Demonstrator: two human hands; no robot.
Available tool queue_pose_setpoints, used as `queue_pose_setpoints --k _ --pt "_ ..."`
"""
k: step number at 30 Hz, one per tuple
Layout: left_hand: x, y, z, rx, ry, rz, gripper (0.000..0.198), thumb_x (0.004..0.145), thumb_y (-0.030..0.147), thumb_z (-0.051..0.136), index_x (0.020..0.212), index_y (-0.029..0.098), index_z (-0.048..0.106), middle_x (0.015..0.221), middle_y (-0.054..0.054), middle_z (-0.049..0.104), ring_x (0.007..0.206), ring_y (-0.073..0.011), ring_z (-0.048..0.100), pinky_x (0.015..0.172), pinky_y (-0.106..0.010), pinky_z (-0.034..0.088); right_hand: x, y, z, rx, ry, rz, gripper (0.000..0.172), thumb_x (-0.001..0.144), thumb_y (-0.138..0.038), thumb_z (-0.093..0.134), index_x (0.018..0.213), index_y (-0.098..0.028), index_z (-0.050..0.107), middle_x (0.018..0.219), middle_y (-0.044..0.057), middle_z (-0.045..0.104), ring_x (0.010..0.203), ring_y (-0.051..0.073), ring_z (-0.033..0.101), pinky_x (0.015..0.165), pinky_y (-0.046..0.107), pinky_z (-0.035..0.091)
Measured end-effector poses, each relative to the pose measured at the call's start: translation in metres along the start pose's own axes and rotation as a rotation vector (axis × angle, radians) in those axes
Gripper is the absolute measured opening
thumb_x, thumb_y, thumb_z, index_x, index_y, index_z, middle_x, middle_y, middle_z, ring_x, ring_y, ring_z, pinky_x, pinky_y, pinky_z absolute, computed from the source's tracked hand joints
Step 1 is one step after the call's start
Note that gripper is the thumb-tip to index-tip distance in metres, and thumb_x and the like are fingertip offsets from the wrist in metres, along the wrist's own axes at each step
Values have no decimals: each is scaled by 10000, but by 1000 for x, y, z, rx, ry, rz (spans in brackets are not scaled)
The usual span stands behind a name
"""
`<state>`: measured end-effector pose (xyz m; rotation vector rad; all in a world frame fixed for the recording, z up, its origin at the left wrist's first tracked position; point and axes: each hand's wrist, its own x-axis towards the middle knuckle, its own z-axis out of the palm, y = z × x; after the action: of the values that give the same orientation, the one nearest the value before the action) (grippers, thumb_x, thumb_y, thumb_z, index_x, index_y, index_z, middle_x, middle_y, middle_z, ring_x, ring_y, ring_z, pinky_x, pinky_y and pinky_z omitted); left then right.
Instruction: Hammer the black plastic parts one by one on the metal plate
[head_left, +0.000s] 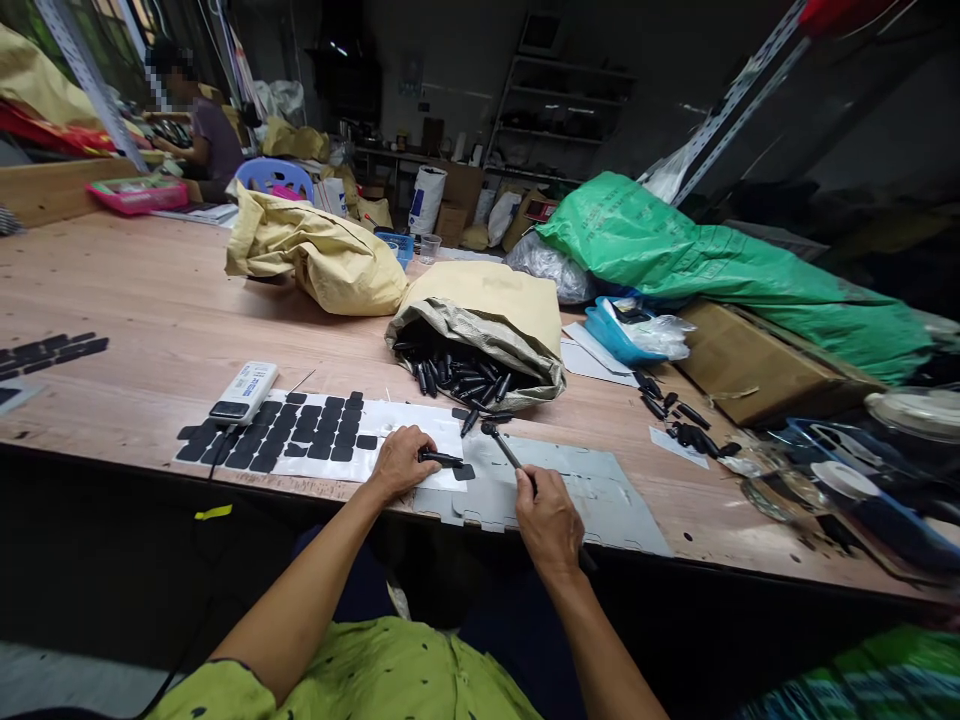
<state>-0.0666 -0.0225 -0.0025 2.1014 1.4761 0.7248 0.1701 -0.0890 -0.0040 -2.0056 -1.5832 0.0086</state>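
Observation:
My left hand (405,460) rests at the edge of the white sheet (382,415), its fingers closed on a slim black tapered tube (442,458) lying sideways. My right hand (550,515) is wrapped round a long-handled tool (504,446) with a small rounded dark head, its exact kind unclear. The tool's head is above the grey board (577,480), apart from the tube. Several black rounded patches (322,425) lie in rows on the sheet, left of my left hand. Beyond my hands, an open sack (517,290) spills similar black tubes (457,375).
A white box-shaped device (251,390) with a cable stands on the left. Behind are a folded yellow sack (322,250) and a blue bowl (611,335). At right are a cardboard box (750,360), green sacking (675,250) and jars. Another person (214,135) sits far left.

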Motion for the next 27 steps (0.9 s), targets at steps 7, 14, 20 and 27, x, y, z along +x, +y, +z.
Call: queue_pose_setpoints --k 7,14,20,27 --pt "0 1 0 26 -19 29 205 747 299 753 934 222 722 853 -20 619 860 -210 546 794 -339 407 27 36 13 -296 41 -32 194 915 -285 526 946 -171 680 924 93 632 851 213 477 701 324 281" --pt "1 -4 2 53 -54 57 141 850 303 659 949 223 719 891 -27 613 877 -205 533 815 -349 390 29 35 21 -263 67 50 196 904 -316 541 948 -181 677 953 85 622 877 215 480 729 326 284" --pt "-10 9 -4 126 -87 133 186 925 336 563 949 197 684 963 -58 626 934 -230 519 838 -383 377 28 32 18 -269 62 54 199 899 -315 551 970 -179 678 963 85 622 879 217 484 734 327 289" --pt "-104 39 25 -17 -325 336 319 976 466 439 1022 237 655 911 -78 669 863 -226 565 823 -386 386 27 31 19 -252 77 43 197 899 -317 543 962 -179 669 946 87 614 879 219 480 745 335 298"
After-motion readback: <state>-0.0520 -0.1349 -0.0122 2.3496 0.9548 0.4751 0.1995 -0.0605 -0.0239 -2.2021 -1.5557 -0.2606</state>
